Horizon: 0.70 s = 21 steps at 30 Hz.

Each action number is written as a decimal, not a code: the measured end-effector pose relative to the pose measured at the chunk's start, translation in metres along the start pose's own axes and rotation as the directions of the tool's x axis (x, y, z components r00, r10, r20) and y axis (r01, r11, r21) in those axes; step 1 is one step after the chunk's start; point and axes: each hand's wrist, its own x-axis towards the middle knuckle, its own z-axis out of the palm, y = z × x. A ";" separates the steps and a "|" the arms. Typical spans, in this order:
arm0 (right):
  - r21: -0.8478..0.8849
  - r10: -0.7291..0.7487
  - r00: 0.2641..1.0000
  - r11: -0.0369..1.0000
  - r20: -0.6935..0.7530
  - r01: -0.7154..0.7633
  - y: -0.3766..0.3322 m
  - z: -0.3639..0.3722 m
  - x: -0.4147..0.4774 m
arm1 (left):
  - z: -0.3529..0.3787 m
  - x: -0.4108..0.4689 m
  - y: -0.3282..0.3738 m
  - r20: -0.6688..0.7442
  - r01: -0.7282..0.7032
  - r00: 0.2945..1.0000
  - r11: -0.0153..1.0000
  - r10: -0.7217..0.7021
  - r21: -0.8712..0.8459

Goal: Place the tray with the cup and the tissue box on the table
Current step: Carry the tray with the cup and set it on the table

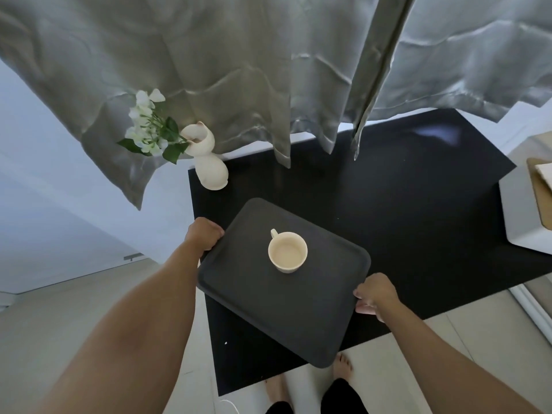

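- Tray (283, 309) over the black table (403, 204), dark grey, its near corner past the table's edge.
- Left hand (206, 234) clamps the tray's left rim; right hand (375, 294) pinches the right rim.
- Cup (287, 251) upright mid-tray (cream, handle pointing away).
- Tissue box (525, 210), probably, at the right edge, well apart.
- Vase (209, 162) with flowers on the table's far-left corner.

The tray (277, 306) looks matt dark grey, smooth, like plastic. On it, the cup (287, 251) is cream with a dull ceramic look. Beneath the tray, the black surface (403, 210) is smooth with a faint sheen. Beyond the tray, the grey curtain (239, 70) is creased, satiny cloth; the vase (209, 162) looks like matt ceramic.
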 end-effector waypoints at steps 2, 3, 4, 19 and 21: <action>0.023 0.005 1.000 1.000 0.012 -0.005 0.000 0.000 -0.002 | 0.001 -0.001 0.001 0.016 -0.025 1.000 1.000 0.025 0.004; 0.036 0.005 1.000 0.999 0.018 -0.006 0.001 0.000 -0.002 | 0.002 -0.003 0.002 0.018 -0.026 0.999 1.000 0.026 -0.015; 0.053 0.005 1.000 0.999 0.022 -0.007 0.001 0.000 -0.002 | 0.002 -0.004 0.003 0.016 -0.015 1.000 0.998 0.016 -0.059; 0.234 -0.054 0.996 0.972 0.068 0.036 0.014 0.000 -0.004 | 0.014 -0.003 -0.002 -0.046 0.071 0.995 0.948 -0.090 -0.311; 0.252 -0.055 0.995 0.967 0.080 0.033 0.014 -0.001 -0.005 | 0.014 -0.005 -0.005 -0.051 0.078 0.994 0.945 -0.099 -0.317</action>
